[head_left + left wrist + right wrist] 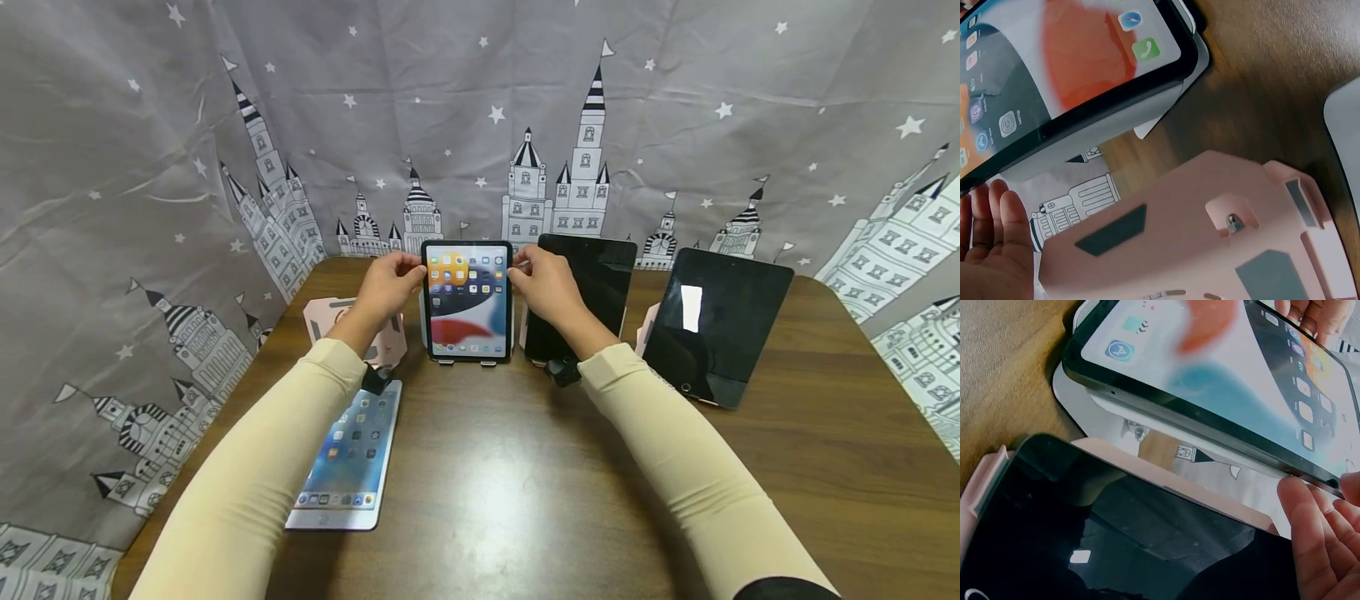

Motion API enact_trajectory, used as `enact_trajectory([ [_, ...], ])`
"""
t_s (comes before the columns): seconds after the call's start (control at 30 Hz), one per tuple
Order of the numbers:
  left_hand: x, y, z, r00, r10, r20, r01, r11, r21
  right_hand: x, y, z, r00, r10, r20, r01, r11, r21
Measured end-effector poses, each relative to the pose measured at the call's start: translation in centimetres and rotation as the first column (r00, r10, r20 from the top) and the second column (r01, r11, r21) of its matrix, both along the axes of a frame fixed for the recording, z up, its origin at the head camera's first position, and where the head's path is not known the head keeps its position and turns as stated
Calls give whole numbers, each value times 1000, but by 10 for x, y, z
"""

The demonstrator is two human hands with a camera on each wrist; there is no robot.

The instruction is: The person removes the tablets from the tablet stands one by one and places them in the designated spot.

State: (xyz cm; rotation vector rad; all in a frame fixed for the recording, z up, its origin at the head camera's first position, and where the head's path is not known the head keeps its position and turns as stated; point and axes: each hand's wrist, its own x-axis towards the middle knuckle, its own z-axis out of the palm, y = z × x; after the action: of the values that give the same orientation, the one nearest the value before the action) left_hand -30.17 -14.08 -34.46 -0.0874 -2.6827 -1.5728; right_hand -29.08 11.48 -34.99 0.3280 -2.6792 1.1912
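A lit tablet [468,302] with a black border stands propped on a pale stand [1189,87] at the table's back. At its upper left edge my left hand [390,285] holds it between thumb and fingers. My right hand [546,282] pinches the opposite edge, with fingertips [1299,490] along the side in the right wrist view. To the left is a bare pink tablet stand [1179,231] with grey pads. Just right of the lit tablet, partly covered by my right hand, a dark tablet [1129,531] leans on another pink stand [1172,481].
A white-framed tablet [345,458] lies flat at the table's left, partly under my left sleeve. Another dark tablet [717,325] leans on a stand at the right. Behind the wooden table [495,467] hangs a grey castle-print curtain [450,92].
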Motion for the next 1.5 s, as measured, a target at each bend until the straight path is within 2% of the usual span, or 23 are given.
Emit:
enact_trajectory([
  [0.1, 0, 2, -1, 1000, 17, 6, -18, 1000, 13, 0, -1, -3, 1000, -7, -22, 7, 1000, -20],
  [0.37, 4, 7, -1, 995, 80, 55, -87, 987, 132, 5, -5, -7, 997, -23, -78, 17, 997, -72],
  [0.67, 10, 7, 1, 997, 44, 60, -53, 987, 151, 9, -5, -13, 976, -52, -211, 36, 996, -77],
  [0.97, 17, 3, 1, 1000, -5, 29, 1, 989, 150, 17, -6, -10, 971, -55, -232, 34, 995, -94],
  [1.33, 32, 0, 7, 1000, -8, -5, 9, 987, 162, 32, -7, -10, 968, -70, -241, 32, 987, -158],
  [1.5, 37, 0, 6, 1000, 6, 10, -7, 987, 160, 37, -7, -13, 970, -66, -233, 27, 986, -165],
])
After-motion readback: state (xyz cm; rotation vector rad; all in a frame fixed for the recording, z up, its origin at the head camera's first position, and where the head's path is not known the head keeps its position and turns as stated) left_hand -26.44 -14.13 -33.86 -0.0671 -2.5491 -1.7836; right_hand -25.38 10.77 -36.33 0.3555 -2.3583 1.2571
